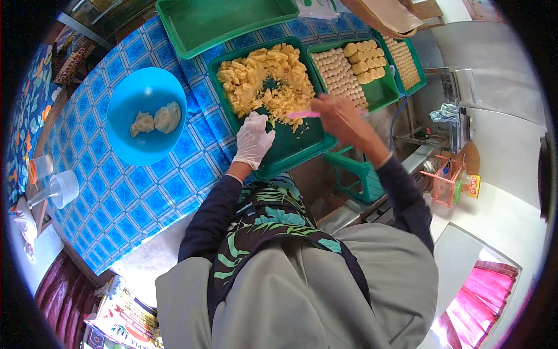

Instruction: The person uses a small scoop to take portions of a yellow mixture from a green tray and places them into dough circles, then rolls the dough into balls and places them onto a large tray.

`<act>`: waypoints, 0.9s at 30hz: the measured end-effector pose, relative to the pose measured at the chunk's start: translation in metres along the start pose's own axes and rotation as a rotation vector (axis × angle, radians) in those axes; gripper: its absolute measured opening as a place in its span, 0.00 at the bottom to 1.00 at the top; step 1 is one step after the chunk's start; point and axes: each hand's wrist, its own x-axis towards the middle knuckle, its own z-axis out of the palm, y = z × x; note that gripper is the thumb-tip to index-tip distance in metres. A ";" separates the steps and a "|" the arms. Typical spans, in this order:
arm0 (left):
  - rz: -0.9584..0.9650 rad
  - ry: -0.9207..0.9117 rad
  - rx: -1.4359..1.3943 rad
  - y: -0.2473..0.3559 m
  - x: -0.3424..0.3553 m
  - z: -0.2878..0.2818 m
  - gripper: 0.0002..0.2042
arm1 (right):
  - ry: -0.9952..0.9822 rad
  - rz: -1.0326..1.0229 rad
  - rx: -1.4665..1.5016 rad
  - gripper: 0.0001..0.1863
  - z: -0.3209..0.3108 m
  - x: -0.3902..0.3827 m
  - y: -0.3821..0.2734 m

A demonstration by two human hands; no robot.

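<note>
Four green trays (302, 142) on the blue-tiled surface (122, 192), one blue bowl (119, 110) with two dough lumps (156, 119); gloved left hand (253, 139) resting loosely open on the nearest tray, bare right hand (340, 116) gripping one pink scraper (303, 114) beside yellow crumbled dough (267, 78).

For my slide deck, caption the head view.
Gloved left hand rests on green tray of yellow crumbled dough; right hand holds pink scraper.

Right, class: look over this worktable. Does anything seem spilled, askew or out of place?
Nothing is spilled. The yellow crumbly dough stays inside its green tray, though that tray's near corner juts past the table edge. The shaped pieces sit in neat rows.
</note>
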 end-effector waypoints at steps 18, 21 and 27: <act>-0.095 0.147 -0.263 0.004 0.018 -0.023 0.18 | 0.205 0.078 0.571 0.11 0.105 -0.074 -0.021; -0.099 0.130 -0.229 0.008 0.022 -0.030 0.19 | 0.071 0.020 0.648 0.07 0.116 -0.062 -0.044; 0.038 0.013 -0.087 0.005 0.008 -0.032 0.17 | 0.128 0.469 0.368 0.04 0.084 -0.053 -0.022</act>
